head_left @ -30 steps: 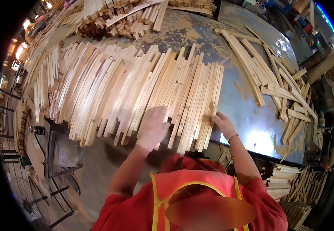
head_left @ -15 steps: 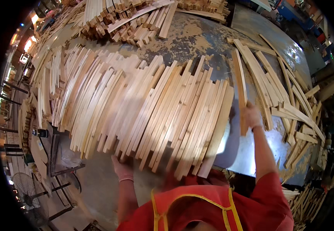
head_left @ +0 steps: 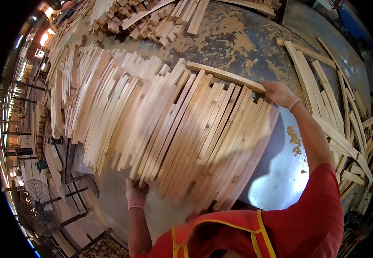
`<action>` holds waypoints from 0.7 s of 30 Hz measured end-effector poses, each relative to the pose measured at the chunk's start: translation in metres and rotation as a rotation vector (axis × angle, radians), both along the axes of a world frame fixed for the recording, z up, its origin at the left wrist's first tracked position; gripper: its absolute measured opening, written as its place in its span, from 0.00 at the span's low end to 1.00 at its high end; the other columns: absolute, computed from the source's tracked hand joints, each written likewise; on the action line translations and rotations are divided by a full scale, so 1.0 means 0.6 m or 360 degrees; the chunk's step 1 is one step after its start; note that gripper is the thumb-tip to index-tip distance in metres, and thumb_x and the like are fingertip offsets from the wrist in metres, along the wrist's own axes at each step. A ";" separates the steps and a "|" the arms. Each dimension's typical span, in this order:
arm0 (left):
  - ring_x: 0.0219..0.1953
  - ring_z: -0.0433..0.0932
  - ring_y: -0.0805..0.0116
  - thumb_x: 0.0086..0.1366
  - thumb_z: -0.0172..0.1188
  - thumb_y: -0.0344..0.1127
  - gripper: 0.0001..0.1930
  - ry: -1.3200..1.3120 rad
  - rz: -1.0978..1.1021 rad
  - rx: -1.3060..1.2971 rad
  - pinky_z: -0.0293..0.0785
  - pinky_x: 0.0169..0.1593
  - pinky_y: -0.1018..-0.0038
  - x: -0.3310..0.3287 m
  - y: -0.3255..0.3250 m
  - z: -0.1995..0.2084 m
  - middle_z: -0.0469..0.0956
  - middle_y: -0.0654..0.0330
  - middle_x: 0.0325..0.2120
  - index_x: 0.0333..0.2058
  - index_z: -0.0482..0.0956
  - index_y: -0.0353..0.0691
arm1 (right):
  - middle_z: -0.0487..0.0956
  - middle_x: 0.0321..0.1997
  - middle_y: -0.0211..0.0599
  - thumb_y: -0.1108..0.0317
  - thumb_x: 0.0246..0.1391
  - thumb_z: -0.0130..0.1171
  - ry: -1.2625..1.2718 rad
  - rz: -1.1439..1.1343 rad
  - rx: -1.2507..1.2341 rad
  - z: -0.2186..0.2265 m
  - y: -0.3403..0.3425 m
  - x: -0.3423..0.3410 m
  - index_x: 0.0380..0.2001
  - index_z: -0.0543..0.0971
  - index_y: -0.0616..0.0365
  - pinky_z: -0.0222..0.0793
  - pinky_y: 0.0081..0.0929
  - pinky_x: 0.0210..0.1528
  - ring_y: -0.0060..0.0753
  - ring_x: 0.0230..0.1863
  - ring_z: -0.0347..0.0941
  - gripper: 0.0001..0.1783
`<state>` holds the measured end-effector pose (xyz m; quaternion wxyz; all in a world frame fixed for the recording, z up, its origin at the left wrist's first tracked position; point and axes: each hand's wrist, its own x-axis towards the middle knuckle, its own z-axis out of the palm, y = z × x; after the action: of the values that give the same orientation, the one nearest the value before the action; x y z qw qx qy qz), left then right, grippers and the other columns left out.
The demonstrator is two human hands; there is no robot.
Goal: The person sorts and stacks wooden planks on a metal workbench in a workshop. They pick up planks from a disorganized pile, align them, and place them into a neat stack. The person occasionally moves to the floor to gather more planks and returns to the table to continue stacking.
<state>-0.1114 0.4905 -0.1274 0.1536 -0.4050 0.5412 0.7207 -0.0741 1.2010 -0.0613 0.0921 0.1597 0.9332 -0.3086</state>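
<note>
A wide row of pale wooden strips (head_left: 203, 129) lies side by side on the metal table, their ends uneven. My right hand (head_left: 281, 93), in a light knitted glove, is closed round the right end of a single wooden strip (head_left: 225, 75). That strip lies crosswise along the far ends of the row, touching or nearly touching them. At the near edge my gloved left hand (head_left: 135, 195) rests against the strip ends, thumb and fingers apart. Its fingertips are partly in shadow under the ends.
A stack of cut wood (head_left: 152, 17) stands at the far side. Loose strips (head_left: 324, 94) lie crisscrossed on the right. Sawdust patches (head_left: 229, 38) cover part of the metal tabletop (head_left: 277, 172). A fan (head_left: 40, 202) and a metal frame (head_left: 72, 189) stand at lower left.
My right hand has moved from the row's right side to its far edge, turning its strip from lengthwise to crosswise. My left hand remains at the near ends, and the view has shifted slightly.
</note>
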 end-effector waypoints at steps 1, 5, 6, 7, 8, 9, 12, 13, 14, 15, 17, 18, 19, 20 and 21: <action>0.48 0.79 0.55 0.76 0.56 0.60 0.30 0.0013 -0.0057 0.0099 0.79 0.50 0.56 0.001 -0.011 -0.018 0.80 0.55 0.49 0.60 0.75 0.39 | 0.86 0.42 0.50 0.74 0.64 0.52 -0.0017 -0.0044 -0.0011 0.022 -0.011 0.020 0.68 0.75 0.57 0.77 0.38 0.48 0.43 0.44 0.84 0.28; 0.41 0.80 0.62 0.75 0.58 0.61 0.29 0.0019 -0.0332 0.0163 0.79 0.41 0.66 0.012 0.003 -0.005 0.81 0.57 0.45 0.58 0.76 0.42 | 0.84 0.47 0.54 0.67 0.64 0.58 0.0367 -0.0310 0.0249 0.030 -0.047 0.200 0.61 0.78 0.59 0.77 0.38 0.50 0.49 0.47 0.83 0.23; 0.41 0.80 0.63 0.75 0.58 0.61 0.29 0.0016 -0.0378 0.0159 0.78 0.40 0.67 0.018 -0.005 0.000 0.81 0.57 0.45 0.58 0.76 0.42 | 0.84 0.47 0.51 0.68 0.63 0.58 0.0210 -0.0663 0.0004 0.063 -0.102 0.235 0.60 0.79 0.60 0.77 0.36 0.50 0.44 0.46 0.82 0.23; 0.40 0.80 0.65 0.75 0.58 0.60 0.28 0.0041 -0.0423 0.0181 0.78 0.39 0.68 0.020 -0.013 -0.003 0.81 0.59 0.45 0.60 0.76 0.43 | 0.85 0.48 0.48 0.69 0.62 0.58 0.0053 -0.1014 -0.0232 0.089 -0.159 0.268 0.59 0.79 0.60 0.77 0.34 0.50 0.39 0.46 0.82 0.22; 0.40 0.80 0.66 0.75 0.58 0.60 0.28 0.0069 -0.0501 0.0141 0.78 0.40 0.68 0.014 -0.013 -0.004 0.81 0.60 0.45 0.60 0.76 0.44 | 0.86 0.48 0.44 0.69 0.61 0.58 0.0566 -0.0976 -0.0050 0.033 -0.193 0.334 0.59 0.79 0.63 0.77 0.32 0.50 0.32 0.45 0.81 0.23; 0.41 0.80 0.67 0.75 0.58 0.60 0.27 0.0097 -0.0578 0.0101 0.78 0.40 0.69 0.009 -0.016 -0.003 0.81 0.60 0.46 0.59 0.76 0.44 | 0.85 0.49 0.45 0.70 0.58 0.59 0.0566 -0.1208 -0.0109 -0.011 -0.233 0.403 0.59 0.78 0.66 0.78 0.33 0.51 0.34 0.47 0.81 0.25; 0.40 0.81 0.68 0.76 0.57 0.60 0.26 0.0127 -0.0790 -0.0170 0.80 0.44 0.67 0.013 -0.020 0.012 0.81 0.62 0.44 0.60 0.77 0.46 | 0.85 0.48 0.49 0.70 0.55 0.63 0.0185 -0.1513 -0.0257 -0.056 -0.431 0.477 0.62 0.74 0.66 0.78 0.35 0.53 0.38 0.47 0.82 0.30; 0.41 0.80 0.69 0.76 0.57 0.59 0.26 0.0130 -0.0884 -0.0190 0.80 0.44 0.68 0.015 -0.033 0.006 0.80 0.62 0.45 0.60 0.76 0.45 | 0.84 0.48 0.52 0.68 0.55 0.65 -0.0156 -0.1558 -0.0140 -0.050 -0.501 0.467 0.61 0.74 0.65 0.78 0.36 0.52 0.40 0.47 0.82 0.30; 0.42 0.80 0.71 0.76 0.57 0.58 0.26 0.0154 -0.0989 -0.0195 0.80 0.43 0.69 0.008 -0.036 0.002 0.79 0.62 0.46 0.60 0.76 0.44 | 0.83 0.49 0.53 0.63 0.52 0.69 -0.0028 -0.1612 -0.0404 -0.100 -0.553 0.481 0.57 0.76 0.62 0.77 0.36 0.54 0.43 0.50 0.82 0.29; 0.41 0.80 0.71 0.77 0.57 0.58 0.25 0.0146 -0.1103 -0.0290 0.80 0.42 0.70 0.008 -0.036 0.005 0.79 0.63 0.44 0.59 0.76 0.44 | 0.84 0.50 0.51 0.59 0.50 0.72 -0.0209 -0.1536 -0.0468 -0.037 -0.596 0.428 0.60 0.74 0.59 0.76 0.37 0.58 0.44 0.53 0.81 0.34; 0.45 0.81 0.67 0.76 0.57 0.58 0.28 0.0244 -0.1321 -0.0390 0.80 0.47 0.68 0.012 -0.047 0.006 0.81 0.60 0.45 0.61 0.76 0.42 | 0.82 0.56 0.53 0.58 0.47 0.74 0.0183 -0.1571 -0.0622 -0.108 -0.593 0.423 0.70 0.65 0.59 0.75 0.38 0.61 0.48 0.57 0.81 0.48; 0.46 0.82 0.65 0.76 0.56 0.59 0.29 0.0298 -0.1403 -0.0452 0.80 0.49 0.66 0.016 -0.058 -0.001 0.82 0.58 0.46 0.62 0.76 0.41 | 0.81 0.57 0.55 0.60 0.48 0.73 0.0263 -0.1754 -0.0723 -0.048 -0.596 0.373 0.69 0.66 0.61 0.74 0.38 0.62 0.48 0.56 0.81 0.46; 0.48 0.82 0.62 0.76 0.57 0.59 0.31 0.0407 -0.1548 -0.0652 0.79 0.51 0.66 0.011 -0.068 -0.008 0.82 0.56 0.48 0.63 0.75 0.39 | 0.82 0.57 0.55 0.63 0.49 0.71 0.0356 -0.1741 -0.0601 -0.086 -0.570 0.373 0.70 0.64 0.62 0.76 0.39 0.60 0.48 0.56 0.81 0.46; 0.49 0.82 0.60 0.75 0.57 0.59 0.32 0.0526 -0.1680 -0.0859 0.77 0.54 0.65 -0.001 -0.079 -0.018 0.83 0.54 0.50 0.64 0.75 0.38 | 0.82 0.56 0.54 0.65 0.50 0.69 0.0449 -0.1721 -0.0482 -0.127 -0.539 0.376 0.71 0.63 0.63 0.77 0.39 0.58 0.48 0.55 0.82 0.46; 0.51 0.82 0.58 0.75 0.57 0.60 0.34 0.0642 -0.1792 -0.1071 0.76 0.57 0.64 -0.015 -0.086 -0.026 0.83 0.52 0.52 0.65 0.74 0.36 | 0.82 0.56 0.53 0.66 0.50 0.68 0.0483 -0.1745 -0.0727 -0.128 -0.509 0.369 0.70 0.64 0.64 0.78 0.40 0.56 0.47 0.54 0.82 0.45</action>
<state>-0.1202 0.4389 -0.1427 0.2668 0.0544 0.8818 0.3850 0.1476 0.8958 -0.1382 -0.1822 0.5470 0.6282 -0.5225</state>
